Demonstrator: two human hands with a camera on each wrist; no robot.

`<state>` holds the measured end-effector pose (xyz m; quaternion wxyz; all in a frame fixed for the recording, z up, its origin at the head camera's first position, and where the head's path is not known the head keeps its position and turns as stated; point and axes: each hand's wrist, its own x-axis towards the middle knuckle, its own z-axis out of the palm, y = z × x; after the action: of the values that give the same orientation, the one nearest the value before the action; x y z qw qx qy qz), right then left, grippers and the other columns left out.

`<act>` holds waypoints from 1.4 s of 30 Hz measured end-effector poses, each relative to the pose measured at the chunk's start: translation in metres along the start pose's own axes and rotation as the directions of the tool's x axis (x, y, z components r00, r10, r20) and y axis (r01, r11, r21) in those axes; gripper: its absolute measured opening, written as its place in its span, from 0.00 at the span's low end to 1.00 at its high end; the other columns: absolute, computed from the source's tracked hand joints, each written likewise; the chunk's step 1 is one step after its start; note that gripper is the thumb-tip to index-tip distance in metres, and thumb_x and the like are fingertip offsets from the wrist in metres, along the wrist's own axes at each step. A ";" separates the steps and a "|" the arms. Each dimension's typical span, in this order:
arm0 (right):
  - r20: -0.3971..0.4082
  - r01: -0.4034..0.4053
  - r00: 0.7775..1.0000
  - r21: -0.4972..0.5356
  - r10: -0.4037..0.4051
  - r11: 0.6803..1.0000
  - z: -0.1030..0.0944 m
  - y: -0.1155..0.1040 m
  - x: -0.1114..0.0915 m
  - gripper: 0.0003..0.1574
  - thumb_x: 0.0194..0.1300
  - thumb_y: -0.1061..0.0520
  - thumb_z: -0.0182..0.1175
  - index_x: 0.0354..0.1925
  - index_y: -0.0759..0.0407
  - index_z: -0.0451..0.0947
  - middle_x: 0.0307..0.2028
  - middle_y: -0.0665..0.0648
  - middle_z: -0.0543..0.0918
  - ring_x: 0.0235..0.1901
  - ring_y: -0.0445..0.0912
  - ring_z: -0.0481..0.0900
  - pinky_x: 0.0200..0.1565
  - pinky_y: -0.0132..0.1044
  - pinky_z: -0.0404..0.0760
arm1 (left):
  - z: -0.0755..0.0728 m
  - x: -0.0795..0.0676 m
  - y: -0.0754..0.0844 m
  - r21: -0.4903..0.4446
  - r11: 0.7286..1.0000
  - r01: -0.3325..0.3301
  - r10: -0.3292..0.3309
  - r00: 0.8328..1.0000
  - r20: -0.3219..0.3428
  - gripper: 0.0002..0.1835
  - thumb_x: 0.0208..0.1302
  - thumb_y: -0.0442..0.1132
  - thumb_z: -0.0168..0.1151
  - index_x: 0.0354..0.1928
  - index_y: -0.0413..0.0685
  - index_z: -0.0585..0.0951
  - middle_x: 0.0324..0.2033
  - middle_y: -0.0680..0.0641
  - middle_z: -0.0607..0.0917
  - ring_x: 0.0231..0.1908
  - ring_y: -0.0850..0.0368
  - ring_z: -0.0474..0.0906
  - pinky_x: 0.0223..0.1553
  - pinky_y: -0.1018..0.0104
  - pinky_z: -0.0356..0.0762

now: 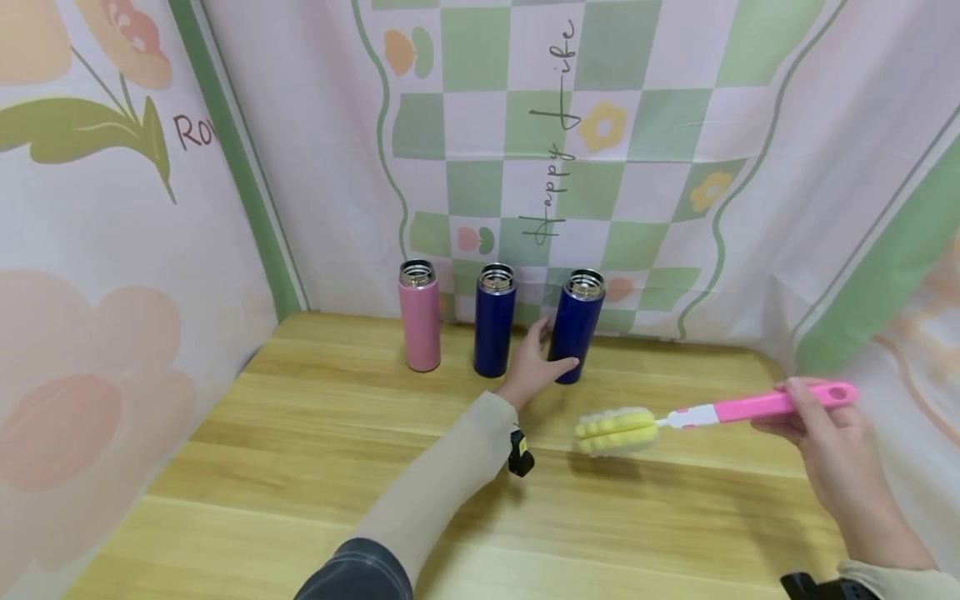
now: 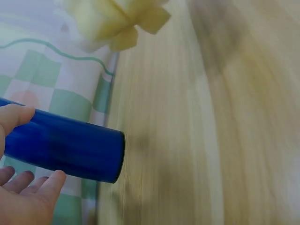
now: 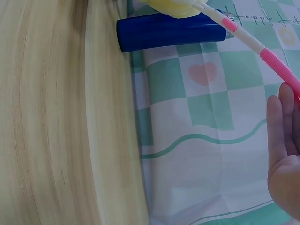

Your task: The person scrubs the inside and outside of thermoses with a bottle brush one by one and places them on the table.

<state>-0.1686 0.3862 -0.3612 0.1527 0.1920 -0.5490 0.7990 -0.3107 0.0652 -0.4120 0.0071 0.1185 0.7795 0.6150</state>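
Note:
My left hand [image 1: 529, 368] is spread beside the right-hand dark blue bottle [image 1: 576, 337], which stands lidless with a bare metal neck. In the left wrist view the thumb overlaps this bottle's side, while the other fingers lie apart from it, straight and uncurled. A sponge bottle brush [image 1: 753, 407] with a pink and white handle and yellow-white head is held by its handle end in my right hand [image 1: 838, 454]. Its sponge head hovers over the table, pointing left. In the right wrist view the brush head [image 3: 176, 7] partly covers the blue bottle [image 3: 168, 35].
A second blue bottle [image 1: 493, 329] and a pink bottle [image 1: 421, 321] stand upright to the left, both lidless. All are near the back edge of the wooden table [image 1: 300, 467]. A patterned curtain [image 1: 480, 125] hangs right behind them.

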 end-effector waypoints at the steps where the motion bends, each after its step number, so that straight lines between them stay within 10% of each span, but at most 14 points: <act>1: -0.005 -0.001 1.000 -0.008 0.001 1.000 0.001 0.000 0.000 0.15 0.76 0.72 0.43 0.46 0.72 0.78 0.38 0.63 0.86 0.38 0.50 0.88 0.40 0.39 0.83 | -0.002 -0.003 -0.001 -0.007 1.000 0.008 -0.008 1.000 0.012 0.46 0.62 0.42 0.73 0.78 0.51 0.57 0.73 0.47 0.65 0.70 0.49 0.63 0.65 0.59 0.67; 18: -0.092 0.047 0.994 -0.110 -0.057 0.993 0.013 0.006 0.001 0.11 0.76 0.70 0.48 0.44 0.71 0.78 0.33 0.61 0.86 0.30 0.47 0.87 0.35 0.36 0.84 | -0.053 -0.055 -0.006 0.025 0.999 -0.043 0.036 0.974 0.222 0.33 0.63 0.46 0.72 0.69 0.53 0.73 0.64 0.45 0.77 0.62 0.46 0.75 0.58 0.60 0.75; 31: -0.085 0.034 0.995 -0.240 -0.056 0.970 0.013 0.002 0.000 0.09 0.75 0.68 0.50 0.48 0.69 0.77 0.34 0.60 0.87 0.31 0.46 0.88 0.38 0.35 0.82 | -0.091 -0.069 -0.014 0.084 0.991 -0.104 0.081 0.967 0.241 0.26 0.64 0.48 0.71 0.63 0.55 0.78 0.59 0.48 0.80 0.60 0.42 0.75 0.57 0.58 0.76; 42: 0.015 0.051 0.999 -0.344 -0.049 0.937 0.012 0.001 -0.003 0.09 0.73 0.73 0.49 0.46 0.74 0.76 0.39 0.57 0.87 0.36 0.43 0.88 0.44 0.32 0.81 | -0.122 -0.078 -0.012 0.369 0.883 -0.291 0.204 0.945 0.257 0.21 0.65 0.42 0.70 0.57 0.45 0.80 0.51 0.48 0.84 0.51 0.45 0.81 0.55 0.51 0.77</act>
<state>-0.1647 0.3746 -0.3594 0.2027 0.1787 -0.6757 0.6859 -0.2558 -0.0692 -0.4048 -0.0136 0.2808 0.8622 0.4213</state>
